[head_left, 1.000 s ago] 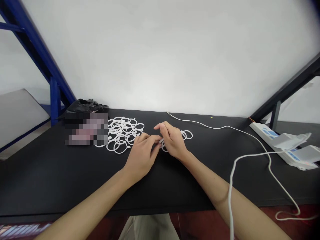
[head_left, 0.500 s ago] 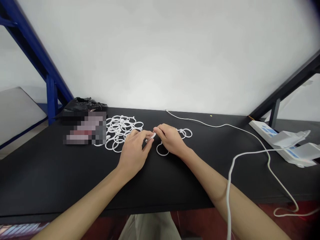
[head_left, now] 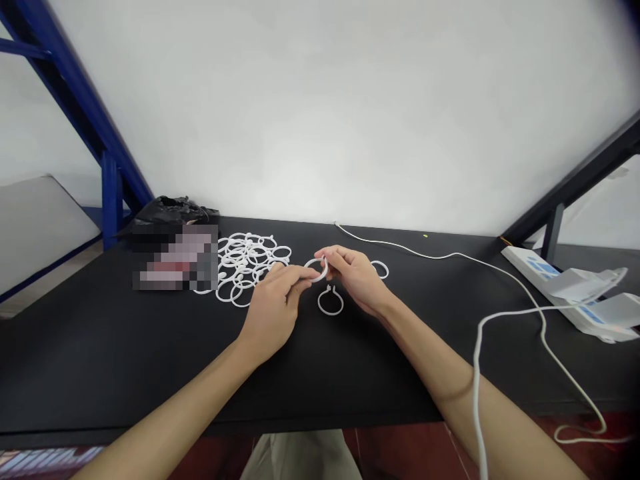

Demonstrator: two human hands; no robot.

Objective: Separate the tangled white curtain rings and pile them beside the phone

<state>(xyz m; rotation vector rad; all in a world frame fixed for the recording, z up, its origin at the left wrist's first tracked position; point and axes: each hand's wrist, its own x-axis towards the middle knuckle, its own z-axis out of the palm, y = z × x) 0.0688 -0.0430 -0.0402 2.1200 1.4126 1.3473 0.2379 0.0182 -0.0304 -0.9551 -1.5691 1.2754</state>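
Observation:
Between my two hands, just above the black table, is a white plastic curtain ring [head_left: 323, 274], tilted so that its loop shows. My left hand [head_left: 274, 303] pinches its left side between thumb and fingers. With bent fingers, my right hand [head_left: 356, 279] grips the same ring at its upper right; part of its hold is hidden. A second curtain ring [head_left: 331, 313] lies flat below the hands, its small knobbed ends apart at the top. Beyond my right hand another white ring [head_left: 383, 271] is partly covered. A heap of similar rings [head_left: 245, 259] lies left of my left hand.
A crumpled black plastic bag [head_left: 173, 210] and a blurred-out patch are at the back left. A white cable [head_left: 435, 256] crosses the right side and passes over my right forearm. A white power strip [head_left: 565, 293] with plugged-in adapters lies far right. A wall [head_left: 320, 120] stands behind.
The ring between my hands has turned, and more of its loop shows. My right hand has rolled its fingers more into view. The ring below is less covered. The whole view has shifted slightly.

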